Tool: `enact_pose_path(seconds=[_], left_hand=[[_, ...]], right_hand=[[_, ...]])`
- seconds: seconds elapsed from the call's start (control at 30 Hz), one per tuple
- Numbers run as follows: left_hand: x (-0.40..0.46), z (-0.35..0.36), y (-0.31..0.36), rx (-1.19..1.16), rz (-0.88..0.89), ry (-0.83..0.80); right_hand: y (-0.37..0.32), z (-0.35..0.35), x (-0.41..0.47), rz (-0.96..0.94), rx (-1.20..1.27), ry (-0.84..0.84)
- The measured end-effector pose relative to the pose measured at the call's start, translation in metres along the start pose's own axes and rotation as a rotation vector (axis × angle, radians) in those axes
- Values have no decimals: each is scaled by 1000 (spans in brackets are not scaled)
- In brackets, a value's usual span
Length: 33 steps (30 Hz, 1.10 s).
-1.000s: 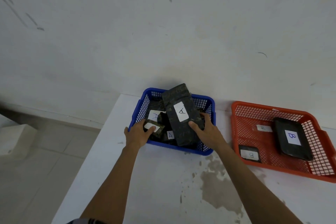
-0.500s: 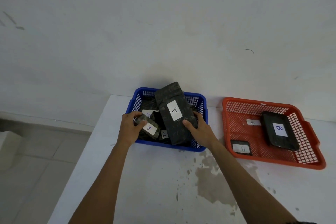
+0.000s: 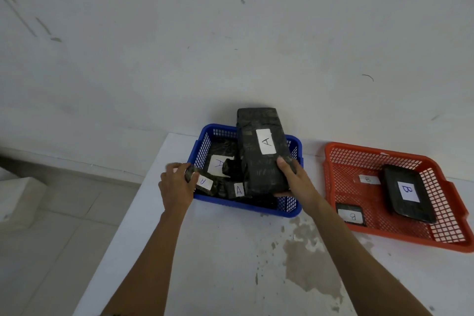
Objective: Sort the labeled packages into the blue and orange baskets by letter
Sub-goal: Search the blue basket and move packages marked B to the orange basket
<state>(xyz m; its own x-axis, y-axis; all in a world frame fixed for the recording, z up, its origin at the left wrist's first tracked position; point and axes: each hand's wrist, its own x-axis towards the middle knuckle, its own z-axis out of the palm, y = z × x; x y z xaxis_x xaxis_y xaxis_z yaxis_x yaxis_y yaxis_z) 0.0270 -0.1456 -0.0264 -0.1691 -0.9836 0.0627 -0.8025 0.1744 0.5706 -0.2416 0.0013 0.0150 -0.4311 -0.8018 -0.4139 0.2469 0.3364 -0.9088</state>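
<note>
From the head view I see both hands over the blue basket (image 3: 205, 142), which sits left of the orange basket (image 3: 333, 174) on the white table (image 3: 218, 251); my right hand (image 3: 297, 182) grips the near end of the big package (image 3: 259, 151), thumb on top and fingers curled underneath, so it tilts up and leans over the back rim; I judge it is held that way to settle it onto the pile. My left hand (image 3: 175, 186) pinches the small package (image 3: 202, 181) at the basket's left front corner, probably to tuck it in. Labels: the big package reads "A"; the small one reads "A", turned round; 2 more "A" labels show inside the blue basket. In the orange basket the black tray (image 3: 407, 192) reads "B"; the flat pack (image 3: 351, 214) at its front reads "B" reversed; a 3rd slip looks like "B", too small to be sure.
</note>
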Motion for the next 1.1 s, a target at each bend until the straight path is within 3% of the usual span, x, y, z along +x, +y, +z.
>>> enact_pose_path(seconds=[0.13,0.2,0.27,0.33,0.43,0.67,0.77,0.9,1.1], left_hand=[[2,-5,6,-67,-28,30],[0,-12,14,-271,-37,41],[1,-23,26,-501,-112,-147],[5,-36,37,-584,-176,-398],[10,-45,44,-534,-137,-512],[27,-62,43,-468,-66,-426],[28,-65,48,-345,-3,-344],[25,-56,61,-202,11,-431],[22,-45,59,-171,6,-482]], right_hand=[[-4,36,-3,55,25,-76],[-4,59,-2,86,28,-111],[-2,81,-3,99,-4,-134],[5,97,-3,69,-46,-167],[12,105,-4,1,-90,-265],[13,81,0,-53,-223,-428],[12,81,4,-64,-274,-426],[17,82,7,-54,-235,-400],[36,56,18,-76,-292,-289]])
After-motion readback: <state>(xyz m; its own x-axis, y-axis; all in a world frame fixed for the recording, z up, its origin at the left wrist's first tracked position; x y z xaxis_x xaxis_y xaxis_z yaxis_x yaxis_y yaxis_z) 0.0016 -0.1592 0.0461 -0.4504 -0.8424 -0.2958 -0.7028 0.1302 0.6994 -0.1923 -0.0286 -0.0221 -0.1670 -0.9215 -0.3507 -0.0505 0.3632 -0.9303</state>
